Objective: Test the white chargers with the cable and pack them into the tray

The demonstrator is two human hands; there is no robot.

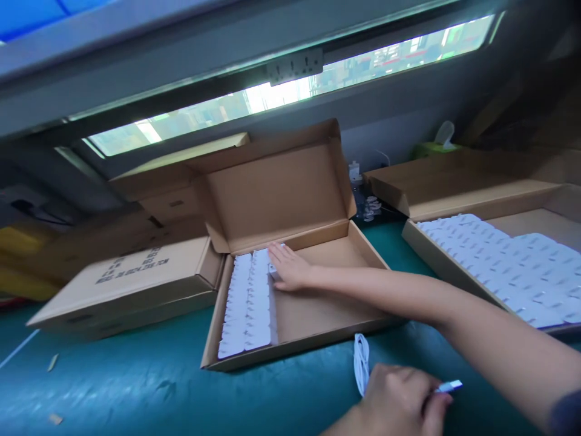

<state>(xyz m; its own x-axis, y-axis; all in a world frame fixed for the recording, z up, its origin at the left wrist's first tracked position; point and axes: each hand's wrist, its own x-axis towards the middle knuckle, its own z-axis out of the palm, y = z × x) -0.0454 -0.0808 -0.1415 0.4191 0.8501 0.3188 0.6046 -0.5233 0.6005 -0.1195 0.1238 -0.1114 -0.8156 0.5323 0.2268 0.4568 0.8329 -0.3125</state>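
My right hand (290, 269) reaches into an open cardboard box (333, 293), fingers stretched out over the back end of the white pieces (258, 303). Its thumb is apart from the fingers, with a bit of white showing between them. These pieces stand in tight rows along the box's left side. Near the bottom edge, my left hand (399, 396) is closed around a white cable. The cable's coiled loop (361, 363) sticks out on the left of the fist, and its plug (449, 386) on the right.
On the right, a second open box (472, 275) holds many white pieces. A closed printed carton (136, 278) lies left of the middle box on the green tabletop (149, 387). Behind are a power strip (295, 66) and a green tissue box (426, 149).
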